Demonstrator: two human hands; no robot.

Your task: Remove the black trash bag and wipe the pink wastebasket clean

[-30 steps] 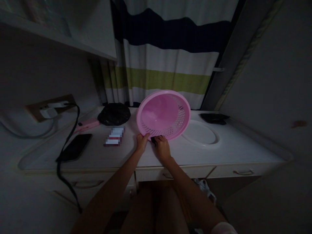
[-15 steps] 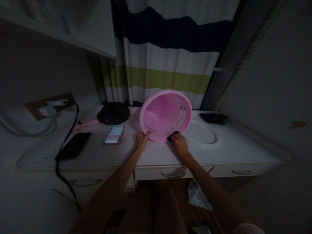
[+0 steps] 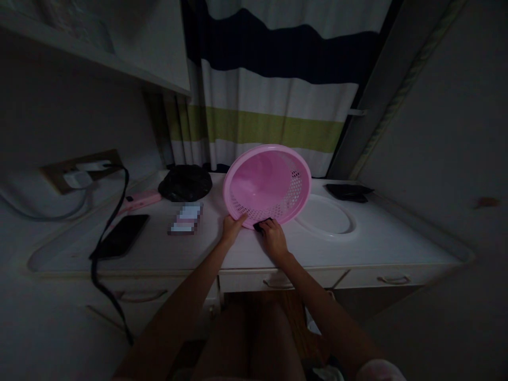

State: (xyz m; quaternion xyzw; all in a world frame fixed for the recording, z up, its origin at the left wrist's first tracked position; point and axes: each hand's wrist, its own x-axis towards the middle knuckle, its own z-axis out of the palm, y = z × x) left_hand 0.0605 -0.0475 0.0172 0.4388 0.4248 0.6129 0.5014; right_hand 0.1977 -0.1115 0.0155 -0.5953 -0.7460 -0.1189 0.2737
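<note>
A pink plastic basket [image 3: 260, 182] with perforated sides is tipped over on the desk, its open mouth turned towards me. My left hand [image 3: 233, 228] grips the lower left of its rim, thumb inside. In my right hand [image 3: 274, 238] is a small piece of black material [image 3: 259, 226], pressed against the bottom of the rim; whether it is cloth or plastic, I cannot tell. Flat on the desk to the right lies a white oval ring [image 3: 349, 233], partly behind the basket.
A crumpled black plastic bag [image 3: 185, 182], a phone [image 3: 186, 218] with a lit, blurred screen, a dark phone [image 3: 123, 235] and a pink object [image 3: 143, 199] lie on the left. A black cable [image 3: 103, 233] hangs over the desk edge. Another flat black item [image 3: 347, 191] lies back right.
My right hand has slid left along the basket's lower rim with the black material, closer to my left hand. The basket has shifted slightly left; my left hand keeps its grip.
</note>
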